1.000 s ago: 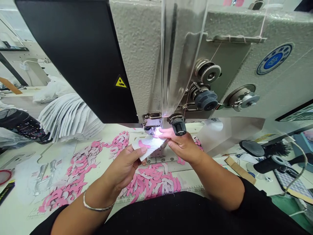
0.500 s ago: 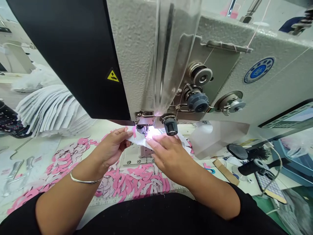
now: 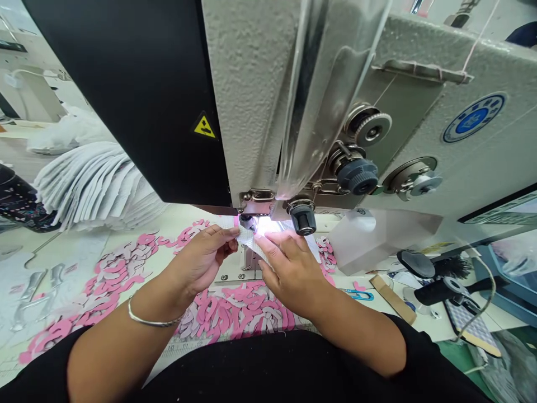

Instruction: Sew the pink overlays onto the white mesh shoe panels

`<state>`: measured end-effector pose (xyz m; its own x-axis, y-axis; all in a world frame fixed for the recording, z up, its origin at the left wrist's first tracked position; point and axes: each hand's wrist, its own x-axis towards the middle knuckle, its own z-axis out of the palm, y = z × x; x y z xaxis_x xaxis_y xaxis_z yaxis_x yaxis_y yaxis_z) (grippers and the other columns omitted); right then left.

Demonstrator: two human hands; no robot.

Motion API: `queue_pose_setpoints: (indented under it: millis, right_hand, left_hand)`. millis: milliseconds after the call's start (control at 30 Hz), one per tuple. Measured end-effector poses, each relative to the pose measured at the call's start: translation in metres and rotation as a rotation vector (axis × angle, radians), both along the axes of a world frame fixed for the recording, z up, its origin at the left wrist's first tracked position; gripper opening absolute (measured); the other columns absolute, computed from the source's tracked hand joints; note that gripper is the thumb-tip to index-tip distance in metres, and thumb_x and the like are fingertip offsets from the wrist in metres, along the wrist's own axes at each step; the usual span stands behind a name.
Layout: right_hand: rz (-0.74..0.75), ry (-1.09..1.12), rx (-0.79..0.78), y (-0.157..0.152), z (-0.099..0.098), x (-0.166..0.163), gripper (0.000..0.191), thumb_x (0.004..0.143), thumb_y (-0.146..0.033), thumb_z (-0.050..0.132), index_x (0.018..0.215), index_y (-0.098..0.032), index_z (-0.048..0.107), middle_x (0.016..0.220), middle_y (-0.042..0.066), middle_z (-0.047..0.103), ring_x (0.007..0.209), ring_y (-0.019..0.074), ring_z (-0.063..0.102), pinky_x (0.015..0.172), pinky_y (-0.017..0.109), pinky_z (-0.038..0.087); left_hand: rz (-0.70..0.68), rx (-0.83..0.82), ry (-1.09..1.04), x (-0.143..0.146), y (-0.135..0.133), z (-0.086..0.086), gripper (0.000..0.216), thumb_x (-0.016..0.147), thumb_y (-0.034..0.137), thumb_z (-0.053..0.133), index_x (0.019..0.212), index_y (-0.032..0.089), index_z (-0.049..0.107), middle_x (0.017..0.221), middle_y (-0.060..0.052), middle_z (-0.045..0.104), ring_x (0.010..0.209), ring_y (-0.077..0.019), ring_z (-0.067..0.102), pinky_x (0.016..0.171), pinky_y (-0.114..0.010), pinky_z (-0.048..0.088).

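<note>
White mesh piece (image 3: pixel 248 242) — yellow warning sticker (image 3: pixel 204 127)

Both forearms bare, reaching forward from bottom of view, converging toward centre. Left forearm angles in from lower left, right forearm from lower right.

Left hand (image 3: pixel 201 260): palm turned inward, wrist slightly bent, thumb and forefinger (image 3: pixel 229 239) pinched together at tips, remaining fingers curled beneath.

Right hand (image 3: pixel 289 268): palm down, back of hand up, fingers (image 3: pixel 268 249) stretched forward and slightly leftward, held flat, close together, tips brightly lit.

Fingertips of two hands just beside each other, nearly meeting.
</note>
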<state>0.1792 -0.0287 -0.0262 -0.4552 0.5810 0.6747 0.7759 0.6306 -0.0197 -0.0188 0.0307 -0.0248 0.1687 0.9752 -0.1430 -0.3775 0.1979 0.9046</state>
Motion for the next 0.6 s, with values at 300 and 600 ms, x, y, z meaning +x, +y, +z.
queue_pose_setpoints:
  millis: [300,600]
  right_hand:
    - [-0.075,0.061,0.006,0.001,-0.014,-0.004,0.047,0.092,-0.024,0.056,0.139,-0.021,0.051,0.126,0.010,0.063,0.117,0.0275,0.053,0.103,0.047,0.042]
    - [-0.031,0.106,0.024,0.004,-0.009,0.001,0.032,0.092,-0.017,0.054,0.123,-0.022,0.059,0.123,0.007,0.067,0.115,0.0228,0.059,0.107,0.043,0.038]
  left_hand:
    - [-0.005,0.038,-0.017,0.007,0.010,0.002,0.019,0.070,0.025,0.080,0.063,0.017,0.064,0.062,0.002,0.059,0.060,-0.0101,0.053,0.062,-0.024,0.044]
    - [0.001,0.047,-0.017,0.006,0.006,0.006,0.019,0.069,0.025,0.081,0.064,0.016,0.066,0.062,0.002,0.060,0.060,-0.0095,0.053,0.061,-0.024,0.044]
